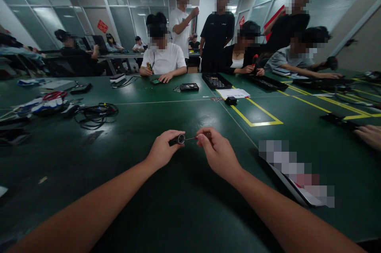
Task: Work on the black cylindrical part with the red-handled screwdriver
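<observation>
My left hand (163,149) is closed around a small black cylinder with a silver-rimmed round end (181,139), which faces me. Between the thumb and fingers of my right hand (218,151) is a slim screwdriver (191,138), with a red part at the fingertips. Its thin metal shaft points left and reaches the rim of the cylinder; whether the tip touches or goes inside, I cannot tell. Most of the screwdriver's handle is hidden by my fingers. Both hands are held above the green table (178,205), close together.
A stack of papers or a booklet (293,173) lies right of my right arm. Coiled black cables (98,116) lie at the left. Ahead are a small black block (231,101) and a black tray of parts (216,81). Several people sit or stand beyond; another person's hand (369,134) is at far right.
</observation>
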Action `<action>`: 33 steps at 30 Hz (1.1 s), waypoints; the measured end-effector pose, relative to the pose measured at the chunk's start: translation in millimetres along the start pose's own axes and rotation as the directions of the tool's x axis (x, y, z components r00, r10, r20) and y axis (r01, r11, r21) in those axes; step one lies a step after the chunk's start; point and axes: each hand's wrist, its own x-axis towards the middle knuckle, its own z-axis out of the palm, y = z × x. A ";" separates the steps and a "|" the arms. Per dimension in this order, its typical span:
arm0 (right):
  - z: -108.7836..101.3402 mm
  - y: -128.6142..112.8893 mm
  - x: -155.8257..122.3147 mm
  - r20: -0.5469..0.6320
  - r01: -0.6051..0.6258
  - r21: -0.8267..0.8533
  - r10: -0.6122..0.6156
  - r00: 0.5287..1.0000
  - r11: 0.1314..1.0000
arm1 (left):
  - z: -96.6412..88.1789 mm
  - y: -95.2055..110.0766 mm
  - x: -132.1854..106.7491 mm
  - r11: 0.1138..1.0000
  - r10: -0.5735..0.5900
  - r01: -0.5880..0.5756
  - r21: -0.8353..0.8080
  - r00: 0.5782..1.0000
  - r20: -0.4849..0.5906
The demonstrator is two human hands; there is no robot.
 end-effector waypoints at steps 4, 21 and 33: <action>0.7 1.6 -0.1 -0.003 0.002 -0.014 -0.002 1.000 1.000 | 0.0 1.2 0.0 1.000 0.003 -0.003 0.006 1.000 -0.003; -0.8 2.9 -1.4 -0.060 -0.029 0.075 0.034 0.998 0.997 | 0.4 3.4 -0.6 1.000 0.009 -0.009 -0.005 1.000 0.004; 1.7 6.8 0.7 -0.059 -0.062 0.212 0.076 0.995 0.975 | -0.1 2.0 -1.5 1.000 0.000 0.000 -0.002 1.000 -0.009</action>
